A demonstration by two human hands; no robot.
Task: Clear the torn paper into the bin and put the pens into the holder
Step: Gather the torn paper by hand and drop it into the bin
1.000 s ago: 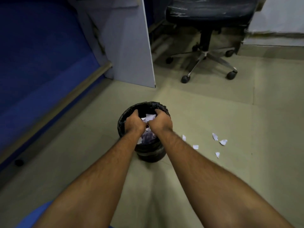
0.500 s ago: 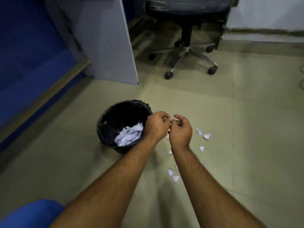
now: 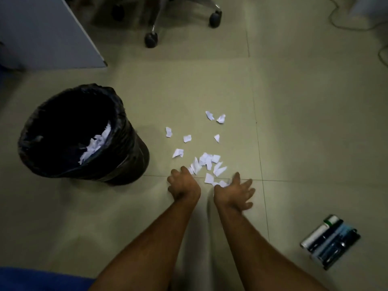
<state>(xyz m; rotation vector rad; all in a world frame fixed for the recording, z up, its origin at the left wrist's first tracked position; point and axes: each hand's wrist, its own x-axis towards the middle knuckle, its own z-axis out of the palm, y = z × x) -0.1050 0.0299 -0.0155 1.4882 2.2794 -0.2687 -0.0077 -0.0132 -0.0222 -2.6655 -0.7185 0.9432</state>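
Note:
Several torn white paper scraps (image 3: 206, 161) lie scattered on the tiled floor right of the black bin (image 3: 52, 171), which is lined with a black bag and holds white scraps. My left hand (image 3: 183, 184) rests on the floor at the near left edge of the scrap pile, fingers curled beside the pieces. My right hand (image 3: 235, 192) is at the pile's near right edge, fingers spread, touching a few scraps. Neither hand visibly holds paper. Several pens (image 3: 329, 240) lie side by side on the floor at the lower right. No pen holder is in view.
An office chair's wheeled base (image 3: 151, 38) stands at the top. A grey desk panel (image 3: 48, 32) rises at the upper left. A cable (image 3: 344, 24) runs along the floor at the top right. Something blue (image 3: 37, 280) shows at the bottom left.
My hands left the bin, moved right and went down to the floor at the scrap pile. The view tilted down, bringing the pens into sight.

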